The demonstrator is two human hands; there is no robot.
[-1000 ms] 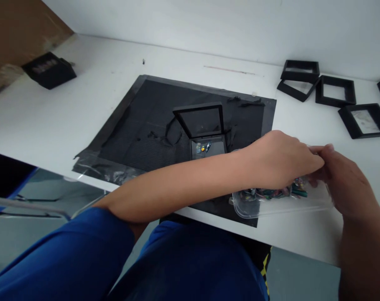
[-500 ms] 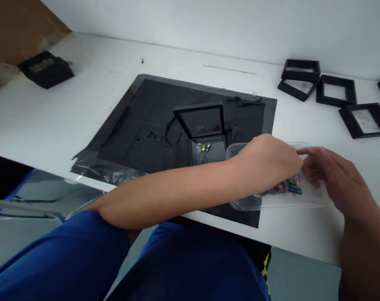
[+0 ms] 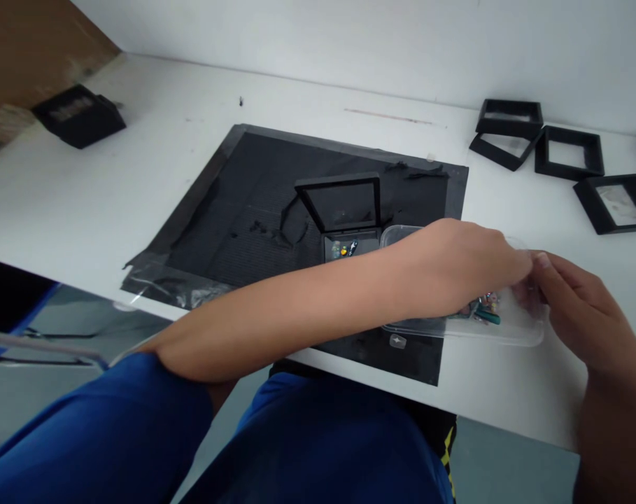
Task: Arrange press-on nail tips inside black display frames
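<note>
My left hand [image 3: 467, 266] reaches over a clear plastic box [image 3: 522, 337], back of the hand up. Its fingers are bent closed and mostly hidden, touching or nearly touching my right hand [image 3: 580, 304]. At the box's right end my right hand is closed, thumb pressed against the fingers; what lies in that pinch is too small or covered to make out. Small shiny charms [image 3: 486, 308], one a dark green stick, lie in the box. Left of it stands an open black frame case [image 3: 349, 231], lid up, with several shiny pieces [image 3: 343, 249] inside.
A black mat [image 3: 228, 203] is taped to the white table [image 3: 154, 105]. A small clear piece with a star [image 3: 397, 341] lies near the mat's front edge. Several black frames [image 3: 568, 152] stand at the back right, and a black block [image 3: 80, 117] at the far left.
Both hands have shifted slightly right and come closer together. The plastic box's near edge has moved back, and the small star piece now shows in front of it.
</note>
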